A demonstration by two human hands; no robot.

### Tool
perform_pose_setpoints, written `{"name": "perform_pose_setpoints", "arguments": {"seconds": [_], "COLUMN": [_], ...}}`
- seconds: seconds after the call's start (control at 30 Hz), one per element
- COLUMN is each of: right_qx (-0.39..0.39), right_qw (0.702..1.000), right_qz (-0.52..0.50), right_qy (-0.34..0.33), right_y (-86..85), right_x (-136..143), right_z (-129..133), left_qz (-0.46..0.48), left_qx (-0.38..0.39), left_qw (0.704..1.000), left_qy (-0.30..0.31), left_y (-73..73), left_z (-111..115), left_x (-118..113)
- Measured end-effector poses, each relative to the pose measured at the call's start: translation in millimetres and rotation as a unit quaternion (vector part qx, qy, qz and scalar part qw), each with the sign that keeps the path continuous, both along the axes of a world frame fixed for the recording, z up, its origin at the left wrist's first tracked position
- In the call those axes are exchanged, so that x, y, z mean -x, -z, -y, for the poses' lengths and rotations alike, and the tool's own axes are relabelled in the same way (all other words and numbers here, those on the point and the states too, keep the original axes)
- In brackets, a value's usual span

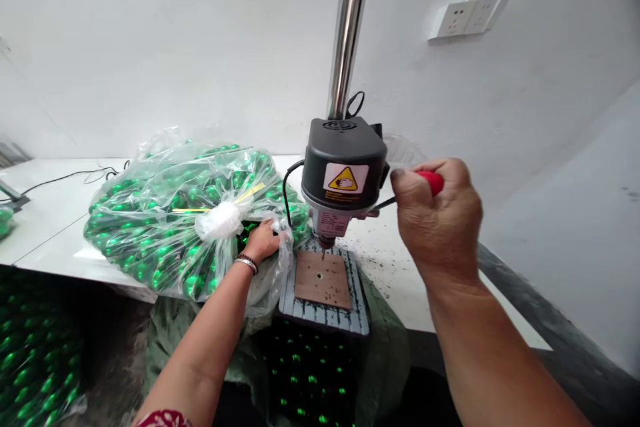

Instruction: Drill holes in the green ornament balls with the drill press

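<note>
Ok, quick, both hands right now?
Left hand: at the opening of the clear bag; grip cannot be told.
Right hand: closed around the red knob of the drill press.

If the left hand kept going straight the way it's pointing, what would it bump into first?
Probably the shiny green balls in the clear plastic bag, just beyond the left hand, though depth is hard to judge.

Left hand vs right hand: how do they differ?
The left hand is at the plastic bag, its fingers partly hidden; the right hand wraps the lever's red knob. The left wrist wears bracelets; the right wrist shows none. The right hand looks larger in view than the left. Both are ungloved.
</note>
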State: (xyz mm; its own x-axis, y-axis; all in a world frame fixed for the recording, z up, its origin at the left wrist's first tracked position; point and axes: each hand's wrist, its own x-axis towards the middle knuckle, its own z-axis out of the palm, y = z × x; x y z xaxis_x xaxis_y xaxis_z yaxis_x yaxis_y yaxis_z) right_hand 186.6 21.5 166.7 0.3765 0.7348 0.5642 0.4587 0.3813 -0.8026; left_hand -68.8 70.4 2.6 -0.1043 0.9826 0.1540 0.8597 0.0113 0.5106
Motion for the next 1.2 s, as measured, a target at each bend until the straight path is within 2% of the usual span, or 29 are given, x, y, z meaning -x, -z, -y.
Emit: {"name": "perform_pose_setpoints", "arguments": {"seconds": [0.2,0.33,0.5,0.6,0.67,0.73,0.77,0.8,0.83,0.9,0.97,1.0,1.03,1.1,1.13,1.2], "right_qx": [0.002,0.012,0.023,0.012,0.000,-0.007,-0.007,-0.005,-0.003,0.002,0.001,-0.003,-0.009,-0.020,-0.023,-0.030], "right_qw": [1.000,0.999,0.999,1.000,1.000,1.000,1.000,1.000,1.000,1.000,1.000,1.000,1.000,1.000,1.000,1.000], "right_qz": [-0.005,-0.014,-0.009,-0.004,-0.001,-0.003,-0.005,-0.006,-0.006,-0.001,0.003,0.004,0.004,0.001,-0.001,-0.002], "right_qy": [0.026,0.031,0.027,0.012,-0.001,-0.005,-0.004,-0.001,0.002,0.007,0.012,0.013,0.015,0.013,0.008,-0.003], "right_y": [-0.6,-2.8,-5.5,-4.2,-2.6,-1.2,-0.8,-0.5,-0.4,-0.2,0.3,0.7,1.1,1.7,1.9,1.6], "right_x": [2,4,4,3,2,2,2,3,3,4,4,4,4,4,4,3], "right_z": [-2,-1,2,2,2,2,1,1,1,0,-1,-2,-2,-2,-1,0], "left_qz": [-0.108,-0.174,-0.241,-0.202,-0.133,0.002,0.101,0.220,0.350,0.584,0.723,0.762,0.786,0.804,0.801,0.776], "left_qx": [0.062,0.090,0.167,0.171,0.118,0.034,-0.002,-0.025,-0.028,0.015,0.054,0.068,0.080,0.102,0.111,0.126], "left_qw": [0.992,0.979,0.955,0.962,0.980,0.994,0.990,0.971,0.935,0.811,0.687,0.642,0.612,0.586,0.587,0.618], "left_qy": [-0.033,-0.055,-0.045,-0.073,-0.093,-0.104,-0.099,-0.085,-0.058,0.006,0.044,0.049,0.046,0.029,0.020,0.009], "left_y": [-3.4,-8.7,-14.8,-18.5,-20.8,-22.5,-23.1,-23.2,-22.7,-19.9,-14.5,-11.1,-7.7,-1.3,1.2,4.4], "left_z": [31,56,63,64,73,90,100,111,123,142,154,157,157,154,151,144], "left_x": [9,5,-4,-3,-2,-4,-6,-9,-13,-23,-35,-40,-45,-53,-56,-60]}}
